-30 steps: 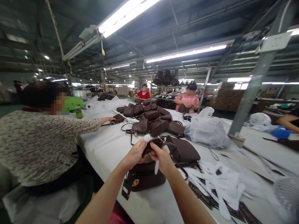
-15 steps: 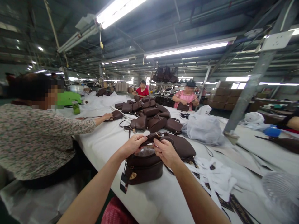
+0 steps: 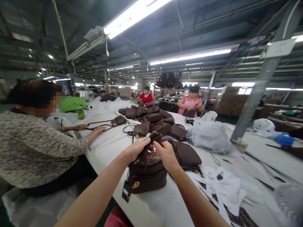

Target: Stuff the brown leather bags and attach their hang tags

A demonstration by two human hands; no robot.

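A dark brown handbag (image 3: 149, 181) with a gold emblem and a black hang tag (image 3: 126, 190) stands on the white table before me. Its top is open, and clear plastic shows at the mouth. My left hand (image 3: 139, 147) pinches the bag's brown strap (image 3: 155, 136) at the left. From the right, my right hand (image 3: 165, 153) grips the same strap, close to the left fingertips. Another brown bag (image 3: 189, 154) lies just behind and to the right.
A pile of brown handbags (image 3: 153, 118) lies mid-table. Right of it are a translucent plastic bag (image 3: 208, 134), white strips (image 3: 229, 186) and a fan (image 3: 290, 201). A co-worker at the left (image 3: 42, 138) holds a bag's strap; two people sit across the table.
My hands have stayed on the strap, which is now bunched and twisted more between them. The co-worker at left has drawn their hand back from the small bag along its strap.
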